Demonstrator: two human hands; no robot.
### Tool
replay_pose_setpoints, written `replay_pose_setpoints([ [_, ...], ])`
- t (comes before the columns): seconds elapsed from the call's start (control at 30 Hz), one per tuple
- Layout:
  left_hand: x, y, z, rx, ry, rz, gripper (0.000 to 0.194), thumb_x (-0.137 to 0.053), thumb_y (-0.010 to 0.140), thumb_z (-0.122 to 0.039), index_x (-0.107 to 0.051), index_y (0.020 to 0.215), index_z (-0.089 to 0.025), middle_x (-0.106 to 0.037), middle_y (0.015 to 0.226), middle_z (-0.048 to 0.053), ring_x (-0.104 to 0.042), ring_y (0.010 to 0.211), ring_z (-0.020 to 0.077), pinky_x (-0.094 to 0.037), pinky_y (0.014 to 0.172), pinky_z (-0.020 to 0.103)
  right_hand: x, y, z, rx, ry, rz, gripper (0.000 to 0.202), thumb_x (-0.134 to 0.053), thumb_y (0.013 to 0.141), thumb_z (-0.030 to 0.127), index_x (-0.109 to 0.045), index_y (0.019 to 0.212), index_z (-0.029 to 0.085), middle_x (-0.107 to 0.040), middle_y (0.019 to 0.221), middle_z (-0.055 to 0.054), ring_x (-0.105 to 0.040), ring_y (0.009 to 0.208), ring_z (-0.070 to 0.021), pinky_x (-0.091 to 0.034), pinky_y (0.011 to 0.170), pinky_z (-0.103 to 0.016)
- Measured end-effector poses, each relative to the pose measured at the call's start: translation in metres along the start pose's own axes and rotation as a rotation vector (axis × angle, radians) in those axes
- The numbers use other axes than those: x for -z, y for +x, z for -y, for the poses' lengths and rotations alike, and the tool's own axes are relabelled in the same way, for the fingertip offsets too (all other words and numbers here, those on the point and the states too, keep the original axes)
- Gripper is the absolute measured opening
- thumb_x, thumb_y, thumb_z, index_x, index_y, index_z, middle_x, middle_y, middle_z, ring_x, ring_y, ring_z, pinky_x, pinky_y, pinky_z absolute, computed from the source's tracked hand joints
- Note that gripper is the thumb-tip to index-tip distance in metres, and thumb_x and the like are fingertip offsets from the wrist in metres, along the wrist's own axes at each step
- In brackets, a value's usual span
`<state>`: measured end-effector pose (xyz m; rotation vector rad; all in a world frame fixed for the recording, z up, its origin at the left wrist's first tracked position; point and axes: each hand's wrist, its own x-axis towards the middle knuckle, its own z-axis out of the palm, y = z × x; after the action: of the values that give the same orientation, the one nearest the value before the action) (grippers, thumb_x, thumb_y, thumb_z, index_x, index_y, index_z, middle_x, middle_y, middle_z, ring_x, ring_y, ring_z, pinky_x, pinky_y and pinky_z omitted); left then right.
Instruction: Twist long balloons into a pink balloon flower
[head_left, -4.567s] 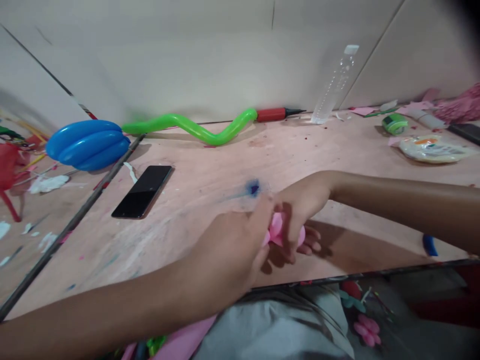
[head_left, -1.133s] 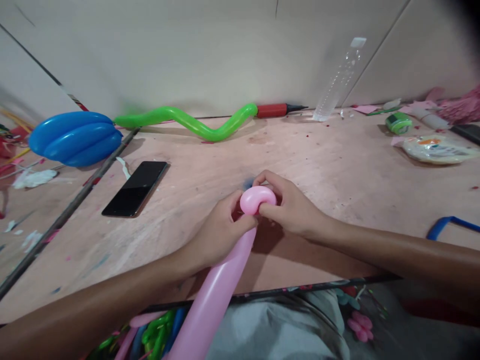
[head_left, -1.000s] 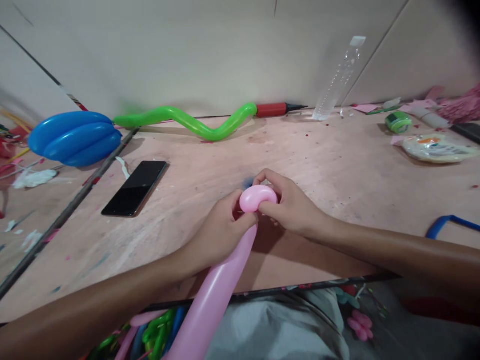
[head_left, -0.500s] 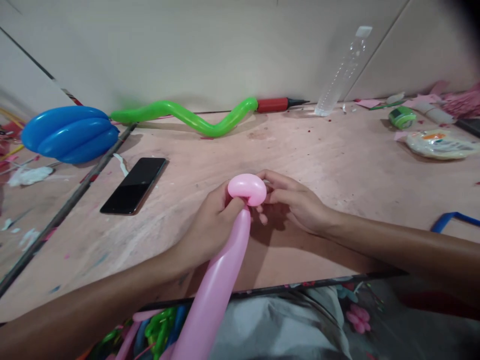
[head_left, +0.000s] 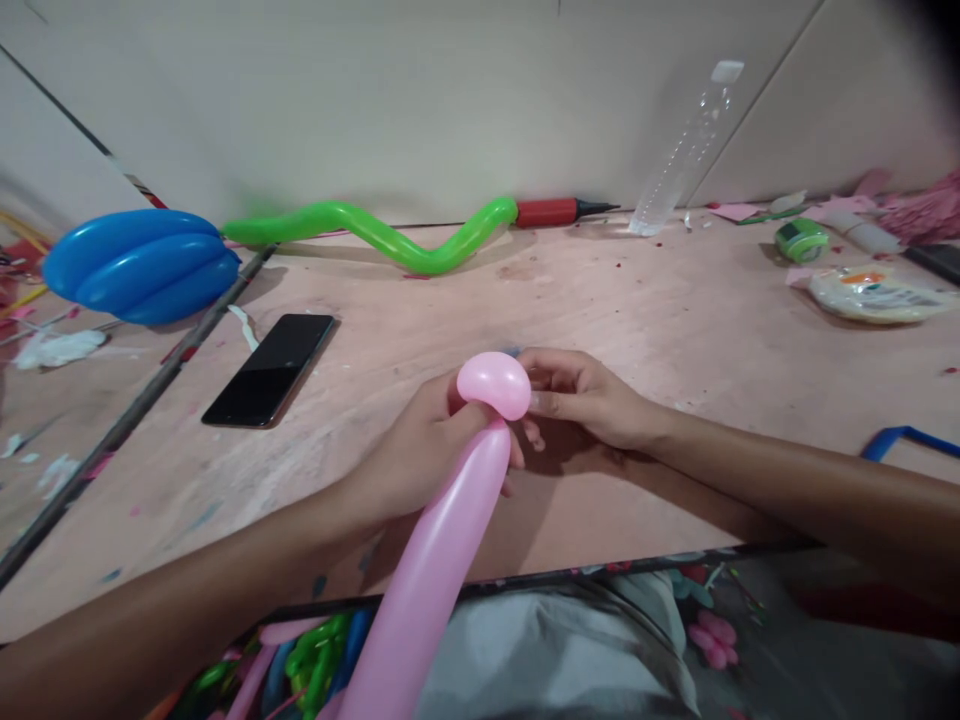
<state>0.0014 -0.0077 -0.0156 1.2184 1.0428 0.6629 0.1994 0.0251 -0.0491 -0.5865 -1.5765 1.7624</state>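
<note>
A long pink modelling balloon (head_left: pixel 429 580) runs from the front of the table down past its edge toward my lap. At its upper end is a short, rounded, bent bubble. My left hand (head_left: pixel 420 440) is closed around the narrow twist below that bubble, thumb across the front. With thumb and fingertips, my right hand (head_left: pixel 604 402) grips the bubble's right side; what lies behind the bubble is hidden. A dark bluish tip shows just behind the bubble, too small to make out.
On the table lie a black phone (head_left: pixel 270 370), a blue bundled balloon (head_left: pixel 142 267), a wavy green balloon (head_left: pixel 420 258) and a red pump (head_left: pixel 547 212). Further right are a clear bottle (head_left: pixel 679 160), a green tape roll (head_left: pixel 801 240), a plastic packet (head_left: pixel 874 295) and a blue strip (head_left: pixel 889 440).
The right fingers have curled closer against the bubble. The bubble has tipped slightly, and the long part of the balloon has shifted a little to the right.
</note>
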Motion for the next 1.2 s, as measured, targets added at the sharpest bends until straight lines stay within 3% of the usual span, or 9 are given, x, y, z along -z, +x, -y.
replay_pose_setpoints([
  [0.23,-0.001,0.0,0.006,0.091,-0.13,0.074,0.023,-0.051,0.093,-0.038,-0.063,0.093,-0.018,-0.073,0.066,0.005,-0.067,0.047,0.0183,-0.049,0.041,0.023,-0.012,-0.003,0.007,0.07,-0.181,-0.176,0.019,-0.079,0.081,0.03,-0.066,0.087,0.017,-0.064,0.065,0.004,-0.058,0.055,-0.01,-0.046,0.055,-0.024],
  [0.4,-0.002,0.003,0.009,0.079,-0.16,0.047,0.02,-0.052,0.091,-0.035,-0.062,0.092,-0.017,-0.072,0.067,0.005,-0.066,0.046,0.0171,-0.051,0.044,0.024,-0.022,-0.005,0.009,0.093,-0.382,-0.303,0.007,-0.071,0.082,0.02,-0.065,0.081,0.018,-0.065,0.064,0.004,-0.058,0.057,-0.0092,-0.044,0.053,-0.022],
  [0.53,-0.002,0.002,0.011,0.089,-0.164,-0.042,0.028,-0.055,0.088,-0.036,-0.063,0.108,-0.017,-0.07,0.064,0.002,-0.065,0.044,0.0199,-0.05,0.04,0.026,-0.024,-0.004,0.01,0.086,-0.33,-0.298,0.006,-0.067,0.082,0.017,-0.061,0.082,0.018,-0.063,0.061,0.005,-0.054,0.051,-0.0082,-0.041,0.048,-0.021],
  [0.63,-0.003,0.002,0.012,0.062,-0.197,-0.044,0.038,-0.056,0.086,-0.034,-0.06,0.12,-0.017,-0.069,0.062,0.001,-0.065,0.044,0.0204,-0.051,0.04,0.027,-0.023,-0.002,0.008,0.044,-0.317,-0.271,0.003,-0.062,0.082,0.016,-0.061,0.084,0.018,-0.06,0.06,0.007,-0.052,0.049,-0.0073,-0.039,0.047,-0.02],
  [0.8,-0.004,0.003,0.012,-0.055,-0.221,-0.014,0.032,-0.064,0.084,-0.031,-0.06,0.112,-0.018,-0.067,0.056,-0.001,-0.063,0.042,0.0181,-0.052,0.043,0.025,-0.022,0.001,0.006,-0.101,-0.323,-0.295,0.01,-0.059,0.085,0.027,-0.058,0.08,0.018,-0.054,0.056,0.007,-0.051,0.048,-0.0093,-0.038,0.045,-0.022],
  [0.97,-0.006,0.004,0.012,-0.075,-0.168,-0.109,0.038,-0.068,0.087,-0.047,-0.06,0.111,-0.018,-0.071,0.066,0.001,-0.065,0.046,0.0183,-0.054,0.044,0.026,-0.023,-0.002,0.012,-0.165,-0.318,-0.25,0.012,-0.054,0.086,0.025,-0.053,0.075,0.02,-0.054,0.054,0.007,-0.048,0.043,-0.0088,-0.034,0.04,-0.021],
  [1.03,-0.007,0.003,0.011,-0.026,-0.173,-0.18,0.04,-0.064,0.089,-0.052,-0.061,0.108,-0.017,-0.069,0.065,0.0,-0.065,0.046,0.0189,-0.052,0.042,0.027,-0.023,-0.006,0.015,-0.032,-0.431,-0.225,0.012,-0.055,0.087,0.022,-0.053,0.075,0.02,-0.055,0.057,0.006,-0.048,0.046,-0.0081,-0.037,0.043,-0.02],
  [1.2,-0.01,0.002,0.011,-0.072,-0.074,-0.286,0.039,-0.062,0.09,-0.054,-0.065,0.095,-0.016,-0.068,0.068,0.001,-0.062,0.053,0.0151,-0.049,0.047,0.022,-0.02,-0.013,0.018,0.605,-1.062,-0.171,0.011,-0.06,0.085,0.01,-0.062,0.087,0.02,-0.063,0.067,0.005,-0.054,0.057,-0.0084,-0.043,0.058,-0.022],
])
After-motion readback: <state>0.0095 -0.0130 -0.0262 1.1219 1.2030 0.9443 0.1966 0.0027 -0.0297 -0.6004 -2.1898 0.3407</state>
